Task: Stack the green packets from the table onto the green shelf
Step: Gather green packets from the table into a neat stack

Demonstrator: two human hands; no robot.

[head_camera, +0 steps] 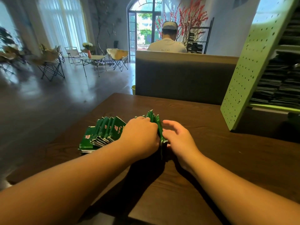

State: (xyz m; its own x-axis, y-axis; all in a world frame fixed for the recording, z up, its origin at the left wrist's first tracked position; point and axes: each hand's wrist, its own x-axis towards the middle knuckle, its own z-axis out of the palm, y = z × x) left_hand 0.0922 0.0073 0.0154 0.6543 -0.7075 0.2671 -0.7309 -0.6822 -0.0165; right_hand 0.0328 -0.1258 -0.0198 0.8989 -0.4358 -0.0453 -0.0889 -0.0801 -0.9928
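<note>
Green packets (108, 133) lie on the dark wooden worktop (211, 143), left of centre, in two groups. The first group is a fanned row leaning over to the left, faces tilted up, long axes running away from the camera toward the far edge; it rests on a flat packet whose printed face points up. The second group, a bunch of packets (156, 122), stands on edge between the two hands, upright, long axis also running front to back, crimped ends toward the far edge and toward the camera.

Left hand (142, 135): knuckles up, fingers curled over the top of the upright bunch, pressing its left face. Grip closed around that bunch.

Right hand (178, 138): beside the right face of the bunch, thumb side touching its lower near end; fingers spread and loosely bent, not wrapped round anything. Grip open.

Green shelf (253, 65): at the right edge of the worktop, perforated side panel facing the camera and appearing tilted. Stacks of dark packets (279, 88) lie flat on its levels.

Behind the worktop: a grey bench back (183, 75), and beyond it a person (167, 44) facing away.
</note>
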